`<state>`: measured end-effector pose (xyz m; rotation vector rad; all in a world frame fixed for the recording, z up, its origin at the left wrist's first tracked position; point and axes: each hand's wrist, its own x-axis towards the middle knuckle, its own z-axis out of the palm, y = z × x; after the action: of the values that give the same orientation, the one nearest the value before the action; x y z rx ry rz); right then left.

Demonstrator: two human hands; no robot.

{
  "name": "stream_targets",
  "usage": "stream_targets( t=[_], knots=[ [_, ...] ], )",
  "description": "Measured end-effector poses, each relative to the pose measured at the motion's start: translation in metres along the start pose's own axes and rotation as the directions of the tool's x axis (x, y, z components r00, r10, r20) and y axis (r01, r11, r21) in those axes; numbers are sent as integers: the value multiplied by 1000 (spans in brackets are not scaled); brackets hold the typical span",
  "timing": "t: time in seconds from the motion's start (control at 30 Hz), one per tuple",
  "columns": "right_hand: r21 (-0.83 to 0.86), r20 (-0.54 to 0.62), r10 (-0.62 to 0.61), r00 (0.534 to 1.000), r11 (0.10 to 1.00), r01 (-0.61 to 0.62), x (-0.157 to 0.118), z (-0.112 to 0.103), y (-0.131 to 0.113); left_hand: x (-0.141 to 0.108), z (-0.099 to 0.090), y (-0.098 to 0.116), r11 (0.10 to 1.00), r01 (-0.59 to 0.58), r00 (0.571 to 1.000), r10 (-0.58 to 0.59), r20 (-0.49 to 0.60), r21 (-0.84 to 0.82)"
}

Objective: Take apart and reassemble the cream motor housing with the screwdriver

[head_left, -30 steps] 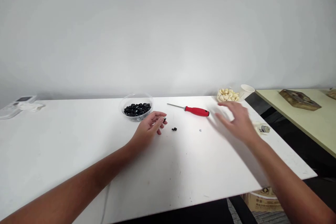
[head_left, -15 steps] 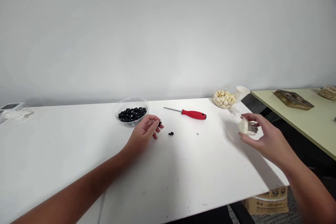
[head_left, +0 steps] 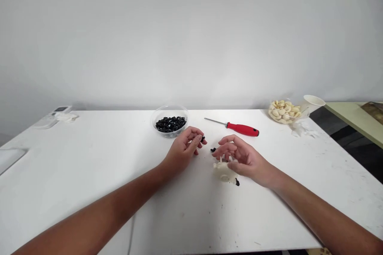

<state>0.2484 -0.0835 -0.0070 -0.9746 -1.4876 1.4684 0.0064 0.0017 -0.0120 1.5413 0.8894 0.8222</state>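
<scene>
Pinched between the thumb and fingers of my left hand (head_left: pixel 186 145) is a small black part (head_left: pixel 202 138). My right hand (head_left: pixel 239 157) has its fingers spread and curved over a cream-white plastic piece (head_left: pixel 224 172), which has a black bit at its lower right; whether the thumb still touches it is unclear. Another small black part (head_left: pixel 213 150) lies on the table by the right fingertips. Behind my left hand stands a clear round bowl of black parts (head_left: pixel 170 124). A red-handled screwdriver (head_left: pixel 242 129) lies behind my right hand.
At the back right are a bag of cream-coloured pieces (head_left: pixel 284 112), a white paper cup (head_left: pixel 313 101) and crumpled clear plastic (head_left: pixel 302 130). A white device (head_left: pixel 61 110) lies at the back left. Beyond a gap on the right is a greenish table (head_left: pixel 359 119).
My right hand has come in from the right with the cream piece, now beside my left hand, and its fingers have spread. The view has turned right. My left hand keeps its pinch.
</scene>
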Motion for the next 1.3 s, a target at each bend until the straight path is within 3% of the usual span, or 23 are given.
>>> stream_targets(
  t=[0.13, 0.23, 0.3, 0.47, 0.57, 0.63, 0.8, 1.03, 1.2, 1.3],
  knots=[
    [-163, -118, 19, 993, 986, -38, -4, 1, -5, -5, 1, 4, 994, -43, 998, 38, 50, 104],
    [-400, -198, -117, 973, 916, 28, -4, -1, -3, -8, 1, 6, 978, -113, 988, 92, 123, 177],
    [-467, -239, -148, 960, 884, 20, -4, -1, -2, -9, 1, 7, 969, -139, 982, 109, 154, 203],
    [-170, -398, 109, 911, 967, -190, -3, 0, -5, -10, 0, 7, 969, -136, 982, 105, 154, 207],
    [-66, -369, 188, 910, 972, -227, -2, 0, -9, -10, 0, 7, 967, -147, 980, 114, 162, 207],
    [-134, -373, 177, 911, 961, -242, -3, 0, -11, -10, 0, 7, 966, -151, 979, 116, 169, 212],
    [-373, -480, -2, 878, 906, -202, -3, -3, -10, -9, -1, 6, 964, -132, 980, 92, 175, 230],
    [-486, -338, -61, 939, 866, -119, -8, -22, -20, -9, -1, 4, 972, -101, 985, 68, 157, 212],
    [-647, -213, 98, 972, 731, -216, -16, -27, -34, -9, -1, 5, 977, -86, 986, 55, 155, 196],
    [-649, -149, 147, 978, 731, -209, -17, -25, -36, -9, -1, 4, 979, -70, 986, 40, 159, 191]
  ],
)
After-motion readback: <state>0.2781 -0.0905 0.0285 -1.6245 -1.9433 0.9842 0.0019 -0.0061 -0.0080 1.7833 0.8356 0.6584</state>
